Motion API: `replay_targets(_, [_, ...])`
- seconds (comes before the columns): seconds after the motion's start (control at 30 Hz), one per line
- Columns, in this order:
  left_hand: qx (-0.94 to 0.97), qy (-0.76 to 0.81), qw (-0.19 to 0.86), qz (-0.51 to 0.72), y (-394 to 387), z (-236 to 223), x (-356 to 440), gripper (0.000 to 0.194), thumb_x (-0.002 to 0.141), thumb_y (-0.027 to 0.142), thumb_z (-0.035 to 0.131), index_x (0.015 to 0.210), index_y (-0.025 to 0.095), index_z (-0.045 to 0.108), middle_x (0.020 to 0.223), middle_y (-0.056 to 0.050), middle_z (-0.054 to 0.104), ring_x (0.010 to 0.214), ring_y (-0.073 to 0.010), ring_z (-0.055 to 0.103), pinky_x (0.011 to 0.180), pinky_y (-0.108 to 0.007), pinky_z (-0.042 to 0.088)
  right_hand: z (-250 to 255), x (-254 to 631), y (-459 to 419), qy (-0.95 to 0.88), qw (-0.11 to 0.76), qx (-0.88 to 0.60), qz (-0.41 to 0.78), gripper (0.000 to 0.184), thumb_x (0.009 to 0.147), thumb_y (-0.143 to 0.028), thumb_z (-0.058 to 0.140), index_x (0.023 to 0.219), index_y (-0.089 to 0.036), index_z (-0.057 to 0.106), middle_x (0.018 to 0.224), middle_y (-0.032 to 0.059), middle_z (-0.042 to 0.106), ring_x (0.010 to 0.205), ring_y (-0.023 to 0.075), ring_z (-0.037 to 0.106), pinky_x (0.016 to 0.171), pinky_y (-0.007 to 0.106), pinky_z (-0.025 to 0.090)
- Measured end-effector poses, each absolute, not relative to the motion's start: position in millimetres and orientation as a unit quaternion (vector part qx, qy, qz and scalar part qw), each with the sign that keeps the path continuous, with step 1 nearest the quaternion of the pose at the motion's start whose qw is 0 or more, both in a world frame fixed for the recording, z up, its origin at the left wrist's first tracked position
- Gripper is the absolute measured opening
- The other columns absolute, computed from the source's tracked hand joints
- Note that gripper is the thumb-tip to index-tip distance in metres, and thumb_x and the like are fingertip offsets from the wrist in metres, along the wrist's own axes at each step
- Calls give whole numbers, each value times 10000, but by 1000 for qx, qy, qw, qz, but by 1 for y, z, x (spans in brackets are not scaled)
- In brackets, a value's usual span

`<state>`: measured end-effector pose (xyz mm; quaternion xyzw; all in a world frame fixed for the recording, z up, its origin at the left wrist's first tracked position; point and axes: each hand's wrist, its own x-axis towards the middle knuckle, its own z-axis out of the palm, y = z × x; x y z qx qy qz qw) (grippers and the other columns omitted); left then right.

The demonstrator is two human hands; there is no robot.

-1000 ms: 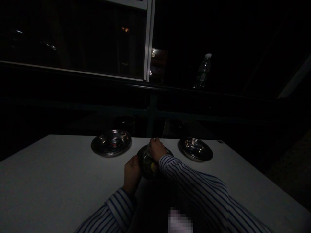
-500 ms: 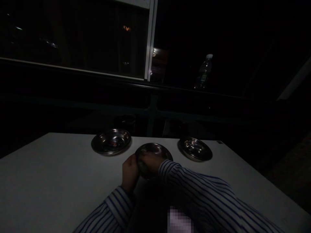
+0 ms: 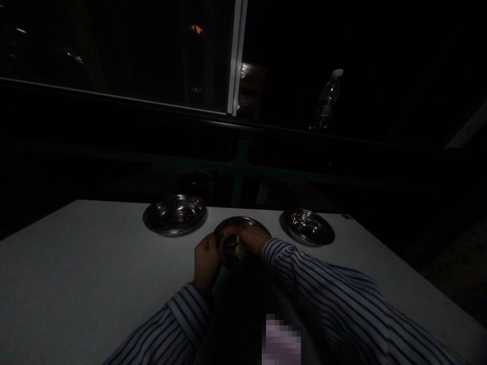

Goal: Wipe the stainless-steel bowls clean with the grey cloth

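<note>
Three shallow steel bowls stand on a white table (image 3: 76, 274) in very dim light. My left hand (image 3: 206, 261) is curled round the near left rim of the middle bowl (image 3: 232, 227). My right hand (image 3: 252, 239) reaches down into that same bowl, fingers bent among small dark items and one yellowish bit (image 3: 238, 250); what the fingers hold is too dark to make out. Both sleeves are white with blue stripes.
A steel bowl (image 3: 175, 214) with a few small things in it sits at the back left, another steel bowl (image 3: 308, 226) at the back right. A clear plastic bottle (image 3: 327, 99) stands on a dark ledge beyond, near a window frame (image 3: 237, 56).
My right hand, raised over the bowl's far rim a second ago, has come down into the bowl. The left hand stays on the rim. The camera tilted slightly.
</note>
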<state>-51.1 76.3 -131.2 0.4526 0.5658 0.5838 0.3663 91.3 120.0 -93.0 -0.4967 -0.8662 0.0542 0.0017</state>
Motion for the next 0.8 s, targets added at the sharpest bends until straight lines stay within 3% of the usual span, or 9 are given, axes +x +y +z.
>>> replay_targets(0.2, [447, 575, 350, 589, 78, -129, -51, 274, 752, 327, 425, 614, 160, 593, 575, -45, 619, 563, -171, 551, 524, -261, 410, -83, 61, 116, -886, -28, -455, 80, 263, 880, -289, 519, 1101, -150, 545, 1168, 77, 540, 1046, 210, 534, 879, 433, 445])
replay_targets(0.37, [442, 582, 350, 586, 80, -131, -52, 270, 744, 331, 436, 649, 146, 609, 583, -40, 617, 577, -172, 547, 526, -256, 402, -74, 73, 102, -910, -129, -366, 148, 194, 858, -242, 556, 1022, -142, 586, 1072, 49, 595, 957, 173, 578, 823, 378, 483])
replay_targets(0.5, [448, 573, 366, 580, 79, -130, -51, 288, 750, 336, 441, 680, 135, 635, 603, -40, 634, 588, -170, 560, 536, -255, 414, -68, 100, 98, -893, -190, -389, 125, 156, 838, -249, 587, 933, -127, 607, 954, 39, 625, 874, 163, 603, 787, 372, 497])
replay_targets(0.8, [450, 566, 368, 585, 77, -129, -48, 284, 769, 340, 425, 653, 148, 599, 593, -34, 616, 554, -159, 541, 516, -250, 409, -88, 76, 120, -881, -39, -471, 38, 292, 866, -264, 543, 1132, -143, 531, 1211, 92, 514, 1091, 229, 509, 903, 451, 431])
